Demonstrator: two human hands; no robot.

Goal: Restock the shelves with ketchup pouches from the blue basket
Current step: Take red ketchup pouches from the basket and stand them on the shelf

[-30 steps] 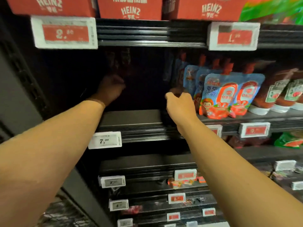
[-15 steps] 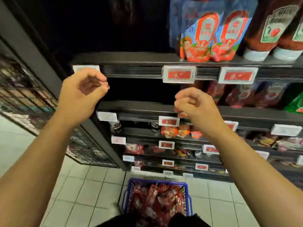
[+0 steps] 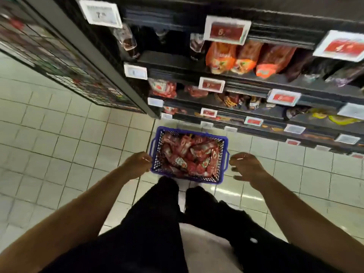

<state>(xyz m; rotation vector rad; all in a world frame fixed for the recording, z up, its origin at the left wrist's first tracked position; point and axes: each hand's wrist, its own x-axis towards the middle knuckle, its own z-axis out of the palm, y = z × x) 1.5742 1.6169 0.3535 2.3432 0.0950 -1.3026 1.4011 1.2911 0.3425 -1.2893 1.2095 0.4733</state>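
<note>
Pale square floor tiles (image 3: 59,146) with dark grout run under everything. A black wire-mesh rack (image 3: 59,62) stands off to the left. White-framed price tags with red panels (image 3: 226,29) are clipped along the edges, and orange snack bags (image 3: 220,58) sit in a row behind one. Black trouser legs (image 3: 157,223) fill the bottom.

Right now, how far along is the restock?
Done: nothing I can confirm from this view. In hand: nothing; the left hand and right hand hover empty on either side of the blue basket on the floor. Left: the basket is full of ketchup pouches, so most remain.
</note>
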